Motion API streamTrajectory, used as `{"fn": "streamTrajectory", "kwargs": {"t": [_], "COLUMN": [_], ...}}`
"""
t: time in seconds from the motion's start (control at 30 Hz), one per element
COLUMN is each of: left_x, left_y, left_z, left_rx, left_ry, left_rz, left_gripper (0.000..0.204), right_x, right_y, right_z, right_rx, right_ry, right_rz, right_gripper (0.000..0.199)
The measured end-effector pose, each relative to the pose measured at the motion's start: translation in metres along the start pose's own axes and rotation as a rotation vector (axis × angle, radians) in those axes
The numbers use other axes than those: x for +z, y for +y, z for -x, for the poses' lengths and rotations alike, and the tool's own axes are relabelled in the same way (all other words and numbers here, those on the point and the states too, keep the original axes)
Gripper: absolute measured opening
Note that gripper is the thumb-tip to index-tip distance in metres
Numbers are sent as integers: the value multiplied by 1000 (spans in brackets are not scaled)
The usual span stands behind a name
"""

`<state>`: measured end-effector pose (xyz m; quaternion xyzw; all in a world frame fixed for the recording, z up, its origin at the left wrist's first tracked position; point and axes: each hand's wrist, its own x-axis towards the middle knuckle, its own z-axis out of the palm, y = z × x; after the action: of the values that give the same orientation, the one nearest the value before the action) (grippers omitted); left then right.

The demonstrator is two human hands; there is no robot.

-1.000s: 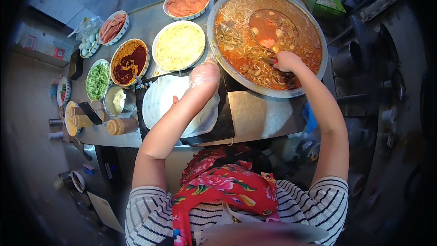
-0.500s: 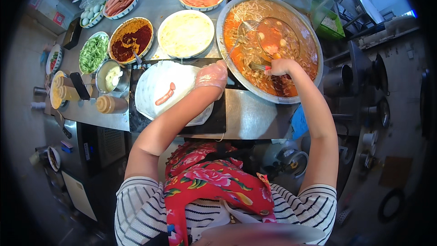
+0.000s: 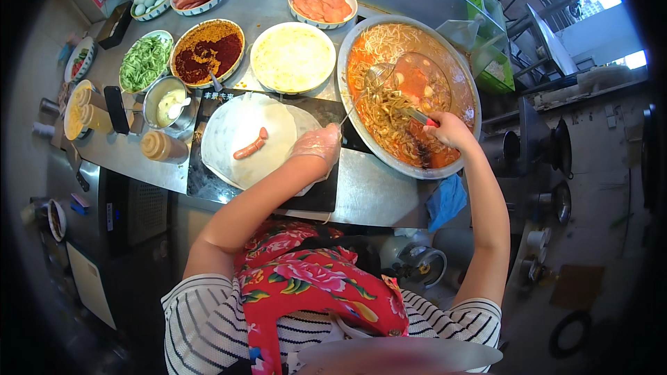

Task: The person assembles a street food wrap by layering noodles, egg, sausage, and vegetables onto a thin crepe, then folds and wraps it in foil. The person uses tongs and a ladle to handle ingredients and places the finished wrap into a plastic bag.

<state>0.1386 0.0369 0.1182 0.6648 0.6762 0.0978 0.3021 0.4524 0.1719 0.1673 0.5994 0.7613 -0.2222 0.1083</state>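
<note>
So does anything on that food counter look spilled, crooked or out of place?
Nothing stands out. The thin white wrap lies flat on the black board with one sausage on it. The left hand rests at its edge, and the right hand holds a skimmer over the big pan. The bowls sit upright.

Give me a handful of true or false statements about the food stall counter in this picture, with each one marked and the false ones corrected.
1. A single pink sausage lies on the round white flatbread. True.
2. The right hand holds the red-handled metal strainer ladle over the big round pan of orange broth and noodles. True.
3. The left hand is bare. False: it wears a clear plastic glove.
4. The left hand rests in the bowl of shredded green vegetables. False: it rests at the flatbread's right edge.
5. The flatbread lies on a black board. True.
</note>
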Motion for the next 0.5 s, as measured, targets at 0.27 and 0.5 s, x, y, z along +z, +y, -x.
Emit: {"fn": "streamTrajectory", "kwargs": {"t": [0.27,0.5], "left_x": [60,58], "left_y": [-29,-17], "left_z": [-7,-7], "left_rx": [225,-120], "left_ry": [44,-370], "left_rz": [569,1159], "left_gripper": [24,17], "right_x": [-71,-55], "right_y": [-50,-89], "right_z": [42,8], "right_rx": [2,12], "right_ry": [28,-125], "right_rz": [140,556], "right_gripper": [36,38]}}
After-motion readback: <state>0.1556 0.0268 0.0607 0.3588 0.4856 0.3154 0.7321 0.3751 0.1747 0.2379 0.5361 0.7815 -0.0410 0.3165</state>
